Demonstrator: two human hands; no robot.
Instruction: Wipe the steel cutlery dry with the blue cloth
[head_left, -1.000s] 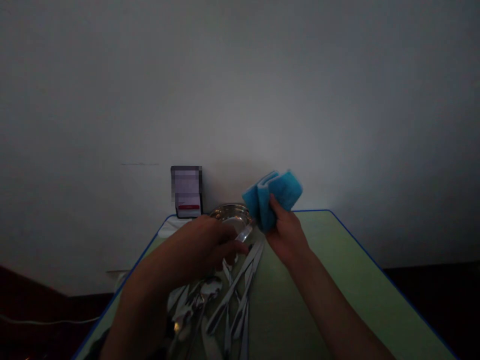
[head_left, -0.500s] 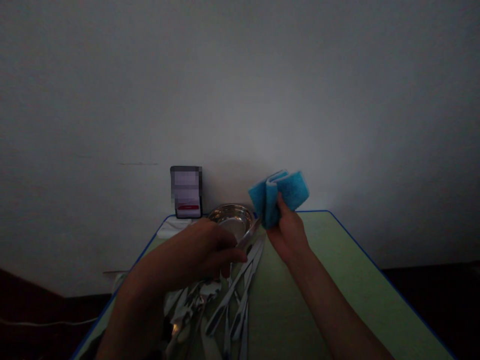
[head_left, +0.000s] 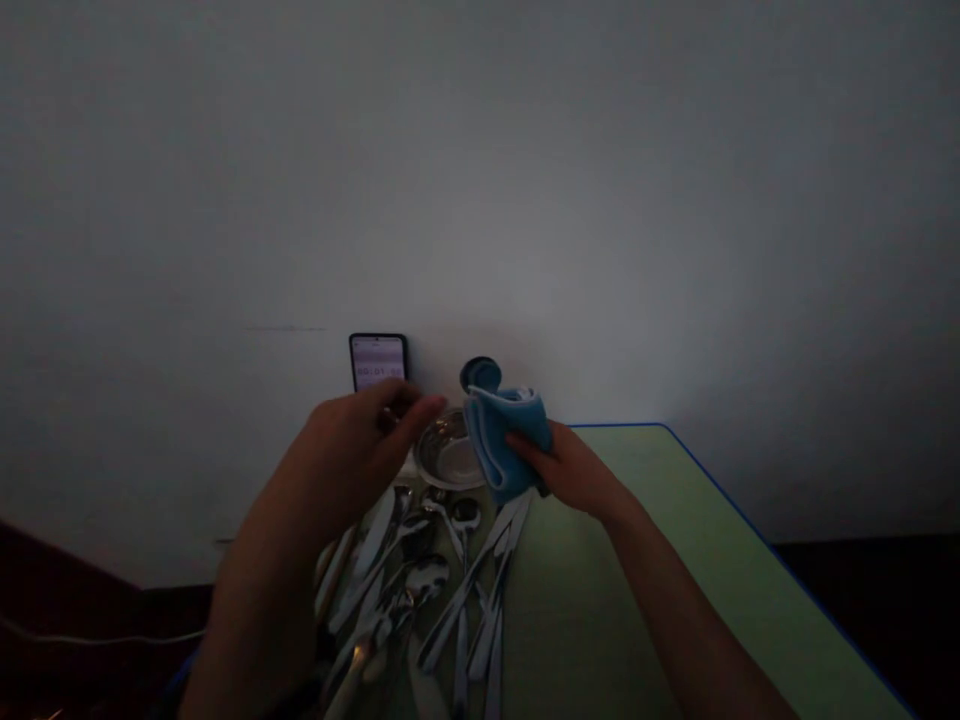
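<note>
Spoon: stands above bowl, handle wrapped in cloth that your right hand clasps. Probably stiff, light, slick; grip it through the cloth. Left hand: fingers curled, contents unclear.

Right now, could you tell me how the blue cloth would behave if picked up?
The blue cloth looks floppy: it drapes in folds around a spoon in the right hand. Probably light, as fingers alone hold it up. Likely not slippery, being soft fabric.

Green table (blue-edged) carries scattered cutlery, metal bowl.
</note>
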